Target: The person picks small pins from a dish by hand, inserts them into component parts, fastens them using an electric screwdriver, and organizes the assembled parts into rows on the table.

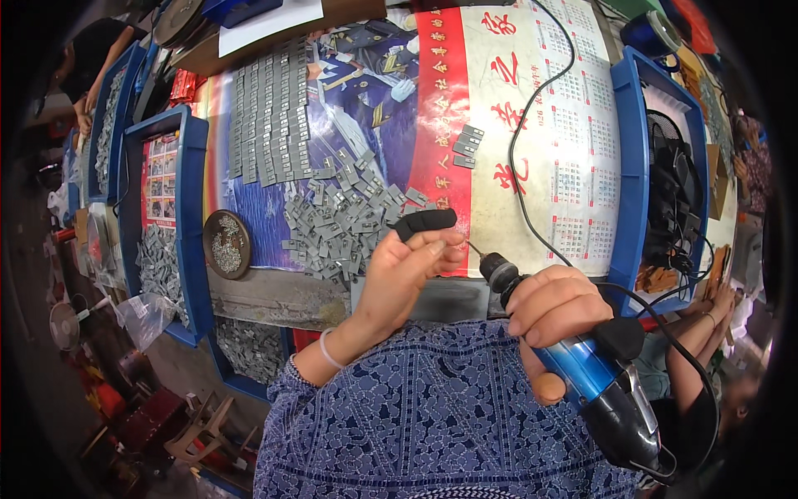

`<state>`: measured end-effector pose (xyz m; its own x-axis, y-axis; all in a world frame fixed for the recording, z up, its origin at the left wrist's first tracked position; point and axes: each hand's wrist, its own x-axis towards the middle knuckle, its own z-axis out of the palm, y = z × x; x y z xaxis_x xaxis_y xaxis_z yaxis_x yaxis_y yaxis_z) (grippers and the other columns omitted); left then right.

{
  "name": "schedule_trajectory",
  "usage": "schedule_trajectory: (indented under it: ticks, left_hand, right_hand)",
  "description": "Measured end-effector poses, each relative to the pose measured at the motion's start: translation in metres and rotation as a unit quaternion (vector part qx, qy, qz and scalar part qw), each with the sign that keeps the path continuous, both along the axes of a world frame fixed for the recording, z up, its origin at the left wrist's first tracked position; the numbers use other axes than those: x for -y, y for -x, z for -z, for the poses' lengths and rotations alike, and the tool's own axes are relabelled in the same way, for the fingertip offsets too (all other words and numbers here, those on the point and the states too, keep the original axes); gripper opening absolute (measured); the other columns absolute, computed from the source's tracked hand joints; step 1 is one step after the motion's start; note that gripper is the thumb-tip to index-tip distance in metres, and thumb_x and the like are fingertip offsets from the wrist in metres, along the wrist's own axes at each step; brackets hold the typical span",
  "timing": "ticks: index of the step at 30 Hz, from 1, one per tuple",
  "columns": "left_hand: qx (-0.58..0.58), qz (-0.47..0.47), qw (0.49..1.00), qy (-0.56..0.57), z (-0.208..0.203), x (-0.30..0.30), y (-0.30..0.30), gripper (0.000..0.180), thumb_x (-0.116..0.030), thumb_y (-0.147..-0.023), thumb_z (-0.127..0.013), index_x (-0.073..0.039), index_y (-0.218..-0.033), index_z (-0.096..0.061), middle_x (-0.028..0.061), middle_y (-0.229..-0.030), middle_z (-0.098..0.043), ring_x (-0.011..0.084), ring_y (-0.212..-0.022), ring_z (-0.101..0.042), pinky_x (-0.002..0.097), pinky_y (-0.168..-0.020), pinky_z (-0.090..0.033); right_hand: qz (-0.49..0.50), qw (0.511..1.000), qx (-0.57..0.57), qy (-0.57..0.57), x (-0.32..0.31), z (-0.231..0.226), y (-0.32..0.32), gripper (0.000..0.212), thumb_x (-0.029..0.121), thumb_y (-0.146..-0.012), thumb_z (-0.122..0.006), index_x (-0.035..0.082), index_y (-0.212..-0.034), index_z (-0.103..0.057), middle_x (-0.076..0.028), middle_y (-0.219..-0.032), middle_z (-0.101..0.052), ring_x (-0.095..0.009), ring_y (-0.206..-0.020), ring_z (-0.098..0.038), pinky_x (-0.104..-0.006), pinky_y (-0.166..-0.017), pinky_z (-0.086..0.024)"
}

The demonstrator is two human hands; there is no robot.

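My right hand [561,308] is wrapped around a blue and black corded electric screwdriver [586,370]. Its thin bit [475,249] points up and left, toward the fingertips of my left hand [403,270]. Those fingers are pinched together, and whatever they hold is too small or hidden to make out. A black sleeve [426,221] covers one left finger. Just beyond that hand lies a loose pile of small grey parts [337,224] with metal pieces on them. Several similar parts [469,147] sit in a short stack on the poster, farther right.
Grey parts stand in long rows [270,116] at the far left. A round brown dish [209,241] holds tiny metal pieces. Blue bins flank the table, one at left [196,249] and one at right [629,166]. A black cable [517,158] crosses the poster. Other people sit nearby.
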<state>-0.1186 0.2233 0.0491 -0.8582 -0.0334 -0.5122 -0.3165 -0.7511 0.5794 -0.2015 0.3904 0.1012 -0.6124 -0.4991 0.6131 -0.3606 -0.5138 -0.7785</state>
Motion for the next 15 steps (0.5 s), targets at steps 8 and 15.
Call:
schedule_trajectory:
  ticks: [8, 15]
  left_hand:
    - [-0.28, 0.182, 0.619, 0.711, 0.016, 0.019, 0.044, 0.052, -0.01, -0.076, -0.065, -0.003, -0.125, -0.049, 0.0156, -0.116, -0.054, 0.0327, -0.108, -0.048, 0.0417, -0.095, -0.035]
    - [-0.255, 0.232, 0.526, 0.777, 0.034, 0.01, 0.061, 0.027, -0.022, -0.076, -0.066, 0.004, -0.084, -0.062, 0.0157, -0.127, -0.048, 0.0327, -0.115, -0.043, 0.0526, -0.095, -0.03]
  right_hand:
    - [0.076, 0.997, 0.022, 0.01, -0.009, 0.008, 0.004, 0.046, 0.035, -0.066, -0.082, 0.0, -0.084, -0.057, -0.011, -0.075, -0.062, -0.023, -0.068, -0.063, -0.034, -0.065, -0.052]
    - [0.069, 0.997, 0.027, -0.02, -0.024, 0.014, 0.011, 0.045, 0.031, -0.065, -0.083, 0.001, -0.086, -0.057, -0.011, -0.077, -0.061, -0.024, -0.071, -0.063, -0.0354, -0.068, -0.052]
